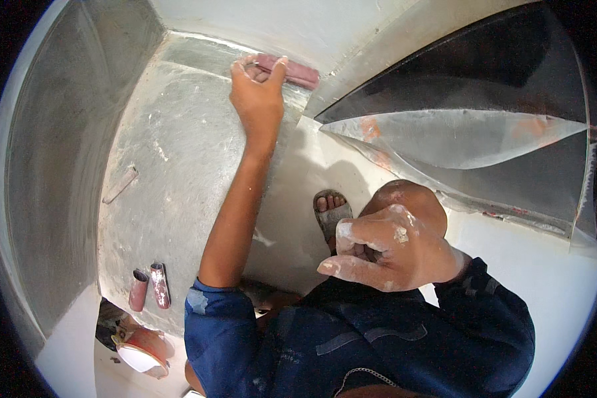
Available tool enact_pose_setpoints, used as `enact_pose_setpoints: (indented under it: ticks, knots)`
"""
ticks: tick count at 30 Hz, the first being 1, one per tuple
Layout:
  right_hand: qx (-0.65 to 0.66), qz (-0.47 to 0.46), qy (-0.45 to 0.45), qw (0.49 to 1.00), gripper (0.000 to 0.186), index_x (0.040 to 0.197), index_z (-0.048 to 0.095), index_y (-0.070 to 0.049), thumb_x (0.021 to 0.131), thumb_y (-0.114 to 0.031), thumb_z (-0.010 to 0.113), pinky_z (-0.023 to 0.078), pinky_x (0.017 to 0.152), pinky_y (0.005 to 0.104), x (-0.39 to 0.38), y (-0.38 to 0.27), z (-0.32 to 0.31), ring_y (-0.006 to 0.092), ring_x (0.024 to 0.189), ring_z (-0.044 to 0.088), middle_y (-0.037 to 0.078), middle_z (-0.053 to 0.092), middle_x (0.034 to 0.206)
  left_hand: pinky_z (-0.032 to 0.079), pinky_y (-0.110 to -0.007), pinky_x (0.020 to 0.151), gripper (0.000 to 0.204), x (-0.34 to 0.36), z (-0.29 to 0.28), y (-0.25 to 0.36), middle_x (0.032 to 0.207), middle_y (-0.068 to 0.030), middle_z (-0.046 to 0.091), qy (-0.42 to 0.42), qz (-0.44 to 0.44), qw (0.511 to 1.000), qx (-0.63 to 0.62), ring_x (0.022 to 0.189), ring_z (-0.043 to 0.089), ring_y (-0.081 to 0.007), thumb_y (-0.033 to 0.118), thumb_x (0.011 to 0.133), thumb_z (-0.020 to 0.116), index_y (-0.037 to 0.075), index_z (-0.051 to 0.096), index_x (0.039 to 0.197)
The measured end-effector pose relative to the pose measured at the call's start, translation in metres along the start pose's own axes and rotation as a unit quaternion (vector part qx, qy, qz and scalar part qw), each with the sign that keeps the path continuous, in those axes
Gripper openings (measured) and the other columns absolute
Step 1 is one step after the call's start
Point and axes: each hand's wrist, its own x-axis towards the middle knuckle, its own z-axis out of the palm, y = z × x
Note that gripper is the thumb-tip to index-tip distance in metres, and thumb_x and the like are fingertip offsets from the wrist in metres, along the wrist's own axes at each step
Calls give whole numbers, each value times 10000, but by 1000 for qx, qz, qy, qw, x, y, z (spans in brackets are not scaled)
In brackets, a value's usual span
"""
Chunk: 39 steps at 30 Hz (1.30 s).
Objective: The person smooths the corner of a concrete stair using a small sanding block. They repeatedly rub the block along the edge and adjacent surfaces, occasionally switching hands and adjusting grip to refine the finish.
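Observation:
My left hand [255,86] reaches to the far edge of a grey, dusty slab [186,139]. Its thumb and fingers grip a maroon sandpaper roll [302,74], which lies along the strip where the slab meets the pale wall. My right hand [398,249], whitened with dust, hovers above my bent knee [408,199]. Its fingers curl loosely toward the palm, the thumb a little off them, and nothing shows inside. Two more maroon rolls [138,290] rest side by side at the slab's near left. A thinner tube-like piece [120,184] lies farther up its left side.
A grey wall panel [60,152] rises at the left. To the right stands a black panel [471,73] partly covered by clear plastic sheeting [458,136]. An orange-and-white rounded container [144,355] sits below the slab's near left corner. My sandalled foot [331,212] is on the pale floor.

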Motion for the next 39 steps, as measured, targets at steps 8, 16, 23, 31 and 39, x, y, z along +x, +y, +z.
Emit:
enact_pose_setpoints:
  ticks: [8, 16, 23, 31, 39]
  knots:
    - [-27, -28, -104, 994, 341, 731, 581, -87, 847, -401, 648, 456, 516, 358, -16, 22, -1, 254, 530, 603, 59, 616, 633, 505, -325, 728, 413, 22, -33, 17, 845, -191, 679, -43, -62, 991, 112, 810, 661, -224, 282, 806, 699, -73, 640, 1008]
    - [-7, -69, -137, 988, 337, 803, 580, -69, 866, -397, 626, 489, 547, 381, -24, 18, -5, 265, 589, 635, 84, 633, 692, 512, -409, 729, 344, 119, -69, -8, 836, -237, 675, 183, 28, 937, 297, 772, 665, -363, 254, 800, 663, -82, 661, 871]
    - [-37, -25, -207, 977, 360, 885, 593, -56, 907, -412, 543, 514, 612, 454, -17, 11, -6, 356, 685, 640, 140, 646, 815, 507, -439, 761, 263, 138, -40, -17, 853, -305, 641, 221, 65, 934, 274, 825, 649, -416, 133, 827, 586, -126, 611, 869]
    - [-34, -60, -251, 966, 295, 873, 551, -66, 917, -358, 542, 514, 602, 458, 4, 9, 4, 353, 691, 637, 126, 606, 734, 496, -428, 790, 273, 146, -42, -20, 907, -293, 646, 218, 66, 944, 237, 868, 643, -407, 167, 827, 594, -95, 627, 898]
    - [10, -109, -207, 972, 264, 863, 538, -53, 925, -309, 545, 504, 509, 454, 7, 15, 14, 342, 614, 631, 147, 594, 698, 539, -410, 727, 193, 143, -54, -6, 848, -290, 614, 155, 26, 961, 228, 821, 662, -356, 45, 886, 520, -138, 535, 945]
